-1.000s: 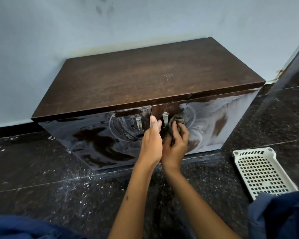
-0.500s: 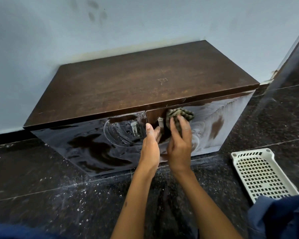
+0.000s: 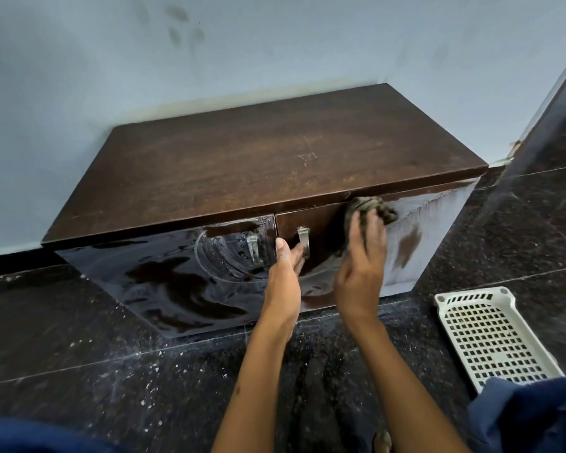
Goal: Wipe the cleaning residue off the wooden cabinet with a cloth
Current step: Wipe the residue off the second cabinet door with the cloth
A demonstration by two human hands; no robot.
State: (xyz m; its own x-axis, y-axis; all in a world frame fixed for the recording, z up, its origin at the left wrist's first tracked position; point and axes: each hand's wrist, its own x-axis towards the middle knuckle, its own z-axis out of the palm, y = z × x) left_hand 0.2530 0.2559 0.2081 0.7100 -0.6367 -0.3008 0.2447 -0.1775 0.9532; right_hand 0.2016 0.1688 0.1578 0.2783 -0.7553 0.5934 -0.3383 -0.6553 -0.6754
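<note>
Low wooden cabinet (image 3: 275,165) at frame centre, back edge against pale blue wall (image 3: 275,44), standing on dark speckled stone floor (image 3: 79,354). Two front doors, both glossy and streaked — left door (image 3: 164,276) with swirled whitish residue around its metal handle (image 3: 252,248), right door (image 3: 415,237) with a cloudy white film over its right half and a darker bare patch near the middle. Right hand (image 3: 361,256) right of centre, fingers extended and pressing a crumpled grey-brown cloth (image 3: 370,209) flat against the upper part of the right door, just under the cabinet top's front edge; cloth bunched above the fingertips, whether any finger curls round it not visible. Left hand (image 3: 285,276) at centre, fingers straight, tips touching the right door just beside its metal handle (image 3: 304,238) near the seam between the doors — nothing held. White perforated plastic tray (image 3: 490,335) on the floor at lower right, well apart from the cabinet. Blue clothing (image 3: 530,416) at lower right corner and along the bottom left edge. Dark smudges on the wall at upper centre.
</note>
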